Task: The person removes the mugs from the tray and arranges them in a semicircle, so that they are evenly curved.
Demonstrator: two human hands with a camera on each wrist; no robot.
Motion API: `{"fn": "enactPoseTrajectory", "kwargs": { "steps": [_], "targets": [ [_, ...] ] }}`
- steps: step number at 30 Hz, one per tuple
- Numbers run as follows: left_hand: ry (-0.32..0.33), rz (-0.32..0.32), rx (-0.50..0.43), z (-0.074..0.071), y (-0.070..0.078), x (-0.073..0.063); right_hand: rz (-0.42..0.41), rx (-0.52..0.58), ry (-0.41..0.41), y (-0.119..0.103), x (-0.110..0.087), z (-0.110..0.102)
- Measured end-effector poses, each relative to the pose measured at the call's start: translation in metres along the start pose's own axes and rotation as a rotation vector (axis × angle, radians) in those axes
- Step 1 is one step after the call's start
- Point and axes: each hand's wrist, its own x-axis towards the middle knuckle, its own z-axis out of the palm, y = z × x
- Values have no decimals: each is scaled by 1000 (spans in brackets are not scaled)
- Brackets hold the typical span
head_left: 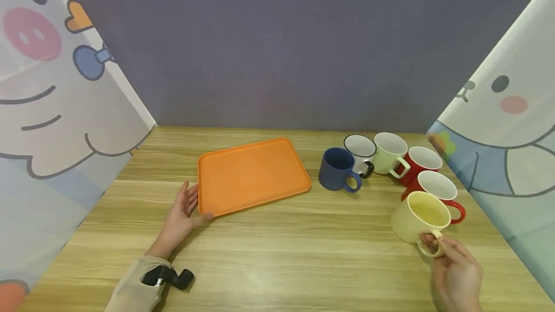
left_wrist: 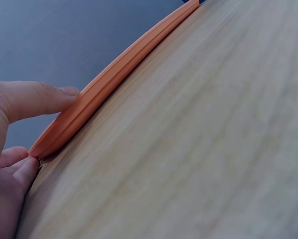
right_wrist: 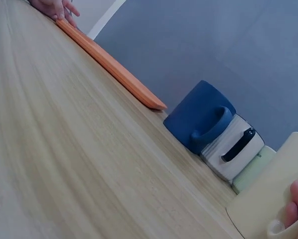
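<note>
At the near left corner of an orange tray [head_left: 253,177], my left hand [head_left: 182,218] rests with its thumb along the front rim and its fingers by the left side. The left wrist view shows the straight thumb [left_wrist: 49,99] touching the tray's rim [left_wrist: 104,84]. On the right, my right hand [head_left: 457,266] grips the handle of a pale yellow mug [head_left: 409,223], which is upright. Whether its base touches the table cannot be told. Just behind it stands a red mug [head_left: 438,187] with a white inside, partly hidden by the yellow one.
Between the tray and the right wall stand a blue mug [head_left: 334,172], a white mug [head_left: 360,148] with a black handle, a pale green mug [head_left: 388,150] and another red mug [head_left: 422,160]. A grey panel [head_left: 277,52] closes off the wooden table's back; printed cloths hang at both sides.
</note>
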Motion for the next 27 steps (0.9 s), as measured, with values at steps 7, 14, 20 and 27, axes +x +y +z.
{"fn": "enactPoseTrajectory", "kwargs": {
  "steps": [7,14,20,27],
  "targets": [
    [-8,0,-3,3,1,1,133,-240,-118,-19,4,-11],
    [-12,-10,-5,2,2,2,244,-1352,-16,-50,14,-2],
    [-47,-49,36,-1,9,1,204,-1911,56,-63,29,18],
    [-154,-78,168,-6,26,-1,-163,-1953,-59,-54,37,40]
  ]
}}
